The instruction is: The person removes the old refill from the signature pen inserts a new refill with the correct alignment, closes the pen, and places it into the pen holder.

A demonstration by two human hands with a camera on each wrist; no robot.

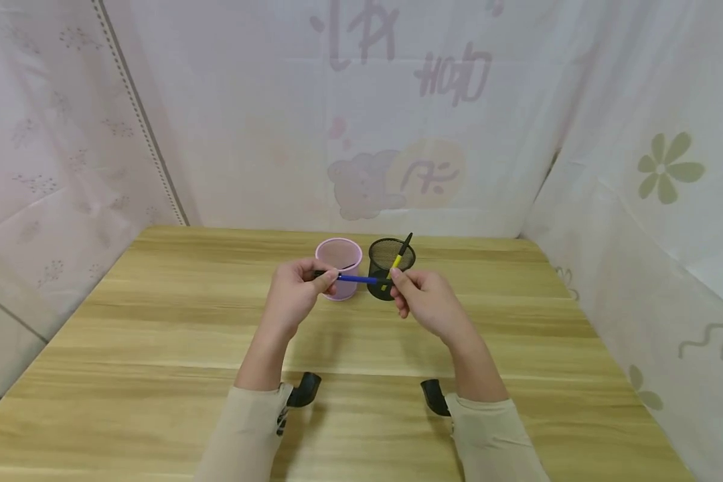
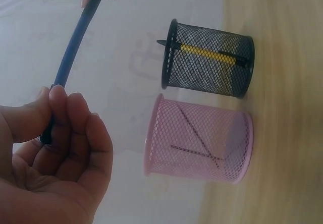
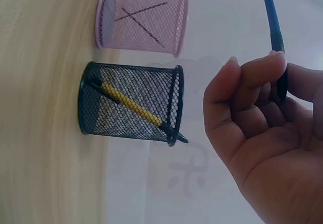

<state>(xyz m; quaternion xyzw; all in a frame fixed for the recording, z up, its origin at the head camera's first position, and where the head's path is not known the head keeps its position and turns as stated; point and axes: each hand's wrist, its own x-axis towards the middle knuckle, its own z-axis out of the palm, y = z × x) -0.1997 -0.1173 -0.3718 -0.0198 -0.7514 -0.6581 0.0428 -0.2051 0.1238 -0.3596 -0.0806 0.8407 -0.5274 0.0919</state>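
Note:
A blue pen (image 1: 358, 278) with black ends is stretched level between both hands, above the table and in front of two mesh pen holders. My left hand (image 1: 298, 288) pinches its one end between thumb and fingers. At the other end my right hand (image 1: 426, 301) pinches the dark tip. Behind the left hand stands a pink mesh pen holder (image 2: 199, 139) with two thin dark sticks inside. Beside it is a black mesh pen holder (image 3: 132, 103), where a yellow and black pen (image 3: 133, 107) leans with its tip above the rim.
Both holders stand upright near the far edge of the wooden table (image 1: 361, 422). A printed cloth (image 1: 247, 134) hangs behind and along the sides. A black curved piece (image 1: 304, 390) sticks out at the left sleeve, and another (image 1: 436, 397) at the right sleeve.

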